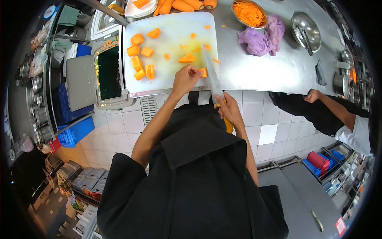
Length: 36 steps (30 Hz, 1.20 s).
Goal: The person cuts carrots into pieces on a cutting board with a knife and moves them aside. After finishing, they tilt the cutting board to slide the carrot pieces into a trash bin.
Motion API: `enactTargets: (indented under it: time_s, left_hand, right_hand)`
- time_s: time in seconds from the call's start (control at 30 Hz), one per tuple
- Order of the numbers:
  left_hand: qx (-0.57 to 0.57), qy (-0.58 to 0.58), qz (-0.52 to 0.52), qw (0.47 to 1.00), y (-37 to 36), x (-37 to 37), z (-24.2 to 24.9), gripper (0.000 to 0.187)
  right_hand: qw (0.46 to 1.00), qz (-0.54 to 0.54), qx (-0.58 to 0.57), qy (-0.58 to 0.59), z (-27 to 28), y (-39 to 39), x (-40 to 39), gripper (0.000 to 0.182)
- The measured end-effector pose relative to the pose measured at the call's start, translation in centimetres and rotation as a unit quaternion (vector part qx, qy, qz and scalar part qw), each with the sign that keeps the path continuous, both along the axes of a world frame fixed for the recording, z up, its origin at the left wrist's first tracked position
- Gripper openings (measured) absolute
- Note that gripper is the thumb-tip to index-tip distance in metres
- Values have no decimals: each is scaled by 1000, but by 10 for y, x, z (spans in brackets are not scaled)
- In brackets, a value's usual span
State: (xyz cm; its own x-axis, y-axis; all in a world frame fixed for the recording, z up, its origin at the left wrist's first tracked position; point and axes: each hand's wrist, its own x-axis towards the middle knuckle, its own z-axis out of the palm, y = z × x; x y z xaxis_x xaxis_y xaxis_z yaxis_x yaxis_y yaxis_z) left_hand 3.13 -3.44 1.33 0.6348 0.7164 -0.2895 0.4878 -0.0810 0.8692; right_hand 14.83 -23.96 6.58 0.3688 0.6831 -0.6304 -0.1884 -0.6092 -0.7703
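My right hand (230, 108) is wrapped round the yellow handle of a kitchen knife (212, 75), whose long blade points away from me over the right part of a white cutting board (171, 30). Just left of the blade, my left hand (186, 81) has its fingers curled, the tips against a small carrot piece (203, 73). Beyond that hand lie thin carrot slices (187, 58). Several thick carrot chunks (136, 63) are spread over the board's left side, with smaller scraps scattered near the blade.
Whole peeled carrots (183, 5) lie behind the board. To the right are a bowl of shredded carrot (249, 14), a purple cloth (258, 42) and a metal bowl (306, 32) with a utensil. An open bin (109, 73) stands left. Another person's hand (313, 96) is at right.
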Motion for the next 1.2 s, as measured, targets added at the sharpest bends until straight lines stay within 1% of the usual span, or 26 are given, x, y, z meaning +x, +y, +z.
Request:
enactTargets:
  time_s: [0.07,0.13,0.27,0.3,0.33,0.37,0.43,0.47,0.5,0.53,0.57,0.6,0.63,0.67,0.73,0.8,0.87,0.93,1.03,1.07,1.1,1.13,1.17,1.2]
  left_hand:
    - [10,9,-3,1000,3,7,8,37]
    - [-79,44,-6,996,8,11,17,38]
    - [-66,63,-1,996,0,11,18,37]
    - [58,10,5,998,-9,8,14,38]
    - [182,-41,9,982,-13,7,15,39]
    - [186,-36,7,982,-13,7,16,39]
    - [227,11,-72,971,-16,3,18,39]
    - [230,16,-73,970,-11,4,14,39]
    - [98,9,-35,995,-3,8,9,39]
    - [-38,4,5,999,-1,10,12,40]
    - [-36,7,7,999,-2,8,16,40]
    - [-129,-38,38,990,-1,6,20,40]
    - [-218,-85,69,970,0,5,25,41]
    - [-214,-85,75,970,0,4,28,41]
    - [-271,-122,111,948,-3,1,34,45]
    - [-253,-129,117,952,-8,0,36,47]
    - [-233,-143,122,954,-10,2,38,48]
    - [-223,-128,127,958,-12,2,40,54]
    - [-196,-107,134,966,-13,0,39,53]
    - [-195,-111,141,964,-12,0,33,53]
    - [-79,-75,106,988,-10,0,25,52]
    - [37,-35,71,996,-11,-2,23,50]
    - [37,-36,78,996,-12,-4,22,50]
    - [54,2,71,996,-11,-5,22,48]
  right_hand:
    - [999,-11,15,44,-7,0,0,36]
    - [998,-16,23,60,-12,-1,1,36]
    - [995,-34,35,92,-15,-4,8,37]
    - [994,-32,38,94,-15,-7,12,37]
    - [995,-31,42,88,-15,-11,17,37]
    - [995,-31,47,84,-15,-14,21,37]
    - [995,-29,49,85,-14,-22,30,37]
    - [995,-28,49,80,-13,-25,35,37]
    - [995,-29,52,83,-11,-29,39,37]
    - [996,-23,52,71,-7,-33,42,38]
    - [997,-15,52,59,-3,-35,45,38]
    - [998,-11,49,50,2,-36,46,38]
    - [997,-6,52,52,4,-37,47,38]
    - [998,1,49,44,6,-37,48,37]
    - [998,13,46,38,11,-36,50,36]
    - [997,33,73,18,18,-35,49,35]
    - [996,36,75,17,18,-35,47,35]
    - [996,42,79,16,17,-32,49,35]
    - [996,54,77,12,17,-31,48,34]
    - [996,42,78,15,18,-31,47,33]
    - [996,31,80,18,17,-29,47,32]
    - [996,39,80,17,15,-29,47,32]
    - [996,42,84,9,12,-29,48,31]
    - [995,44,90,0,9,-28,50,30]
